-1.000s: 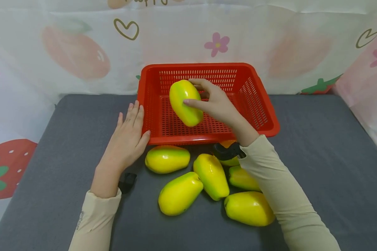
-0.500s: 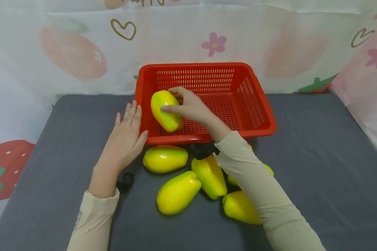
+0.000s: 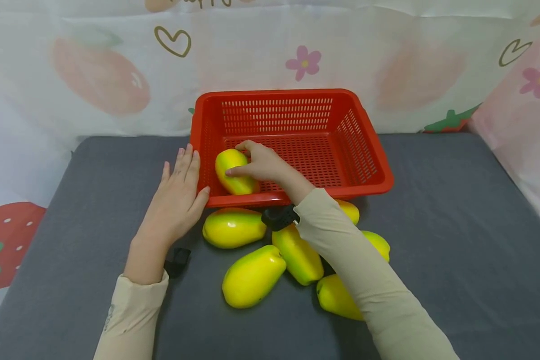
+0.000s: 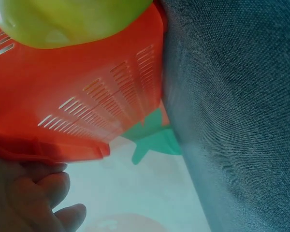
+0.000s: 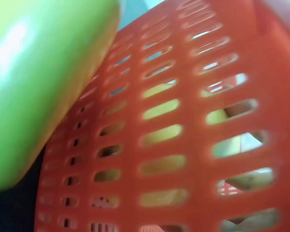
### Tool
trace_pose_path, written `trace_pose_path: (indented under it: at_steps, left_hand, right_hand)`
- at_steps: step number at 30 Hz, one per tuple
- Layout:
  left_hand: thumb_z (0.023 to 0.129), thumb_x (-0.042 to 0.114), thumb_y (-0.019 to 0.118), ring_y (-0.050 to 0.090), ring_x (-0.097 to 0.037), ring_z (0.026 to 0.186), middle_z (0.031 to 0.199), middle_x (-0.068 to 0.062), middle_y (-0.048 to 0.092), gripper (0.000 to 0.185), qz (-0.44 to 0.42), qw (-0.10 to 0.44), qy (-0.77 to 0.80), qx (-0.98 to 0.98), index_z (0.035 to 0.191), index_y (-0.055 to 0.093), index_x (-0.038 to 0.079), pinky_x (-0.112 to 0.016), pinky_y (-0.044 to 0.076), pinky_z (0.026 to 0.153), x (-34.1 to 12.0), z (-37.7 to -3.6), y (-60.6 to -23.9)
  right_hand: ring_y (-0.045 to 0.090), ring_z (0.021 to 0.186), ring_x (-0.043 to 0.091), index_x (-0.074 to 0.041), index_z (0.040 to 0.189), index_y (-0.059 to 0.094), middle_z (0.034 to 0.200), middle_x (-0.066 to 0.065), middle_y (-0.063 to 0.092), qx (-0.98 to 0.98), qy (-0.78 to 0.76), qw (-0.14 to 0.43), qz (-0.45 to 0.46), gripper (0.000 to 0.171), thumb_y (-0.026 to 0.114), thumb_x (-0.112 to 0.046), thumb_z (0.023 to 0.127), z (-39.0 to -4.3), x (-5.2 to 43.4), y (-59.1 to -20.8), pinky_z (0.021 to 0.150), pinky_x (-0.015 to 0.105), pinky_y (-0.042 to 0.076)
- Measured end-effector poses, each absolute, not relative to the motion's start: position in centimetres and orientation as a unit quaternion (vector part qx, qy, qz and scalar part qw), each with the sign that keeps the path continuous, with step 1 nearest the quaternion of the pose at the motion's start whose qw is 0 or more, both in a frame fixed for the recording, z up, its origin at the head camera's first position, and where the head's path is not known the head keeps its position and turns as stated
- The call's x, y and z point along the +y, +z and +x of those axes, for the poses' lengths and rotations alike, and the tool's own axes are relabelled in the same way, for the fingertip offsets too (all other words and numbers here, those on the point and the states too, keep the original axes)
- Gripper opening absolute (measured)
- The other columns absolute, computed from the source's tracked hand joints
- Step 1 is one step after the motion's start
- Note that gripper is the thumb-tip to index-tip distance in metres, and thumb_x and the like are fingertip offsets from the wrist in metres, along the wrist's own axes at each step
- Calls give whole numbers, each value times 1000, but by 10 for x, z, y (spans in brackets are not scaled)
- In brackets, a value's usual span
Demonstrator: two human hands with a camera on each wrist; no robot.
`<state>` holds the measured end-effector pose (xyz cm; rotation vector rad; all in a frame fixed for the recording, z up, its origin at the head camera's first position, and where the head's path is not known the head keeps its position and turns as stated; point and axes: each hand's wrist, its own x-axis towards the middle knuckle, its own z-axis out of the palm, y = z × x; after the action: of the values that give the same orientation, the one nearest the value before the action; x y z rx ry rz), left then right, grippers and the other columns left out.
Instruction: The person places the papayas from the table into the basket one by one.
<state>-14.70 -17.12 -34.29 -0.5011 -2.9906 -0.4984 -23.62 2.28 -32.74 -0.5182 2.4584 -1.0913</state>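
A yellow-green papaya (image 3: 235, 175) lies slantwise in the front left corner of the red plastic basket (image 3: 297, 194). My right hand (image 3: 263, 162) grips it from the right, thumb on the near side and fingers on the far side. My left hand (image 3: 175, 195) rests against the basket's left rim, its fingers straight. In the left wrist view, the curled-looking fingertips (image 4: 55, 191) show under the rim of the basket (image 4: 87, 96). The right wrist view holds the slotted basket wall (image 5: 135, 145) and a papaya (image 5: 43, 82) close to the lens; the right hand's grip is hidden there.
Several papayas lie on the grey cloth before the basket, including a papaya (image 3: 234, 228) near its front wall and another papaya (image 3: 254, 276) closer in. The right sleeve (image 3: 364, 260) partly covers others. A printed curtain (image 3: 252, 45) hangs behind.
The right hand has carried the papaya leftward and down into the basket's front left corner. The left hand stays at the left rim. The view has shifted slightly.
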Motion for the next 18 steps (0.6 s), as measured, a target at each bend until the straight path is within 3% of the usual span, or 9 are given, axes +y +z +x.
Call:
trace_pose_path:
  at_steps: [8, 18]
  left_hand:
    - [99, 24, 39, -1, -31, 145, 157, -20, 1, 66, -169, 42, -168, -970, 149, 9, -7, -52, -1, 114, -172, -147, -344]
    - [99, 24, 39, -2, -32, 145, 157, -20, 1, 66, -166, 39, -167, -971, 149, 9, -8, -53, -1, 113, -172, -146, -344]
  right_hand:
    - [50, 116, 22, -4, 145, 36, 138, 12, 49, 885, -369, 220, -177, 72, 69, -30, 86, -236, 24, -328, 95, 33, 44]
    - [49, 122, 24, -4, 140, 45, 138, 12, 50, 883, -385, 203, -175, 63, 71, -25, 86, -234, 26, -325, 98, 35, 43]
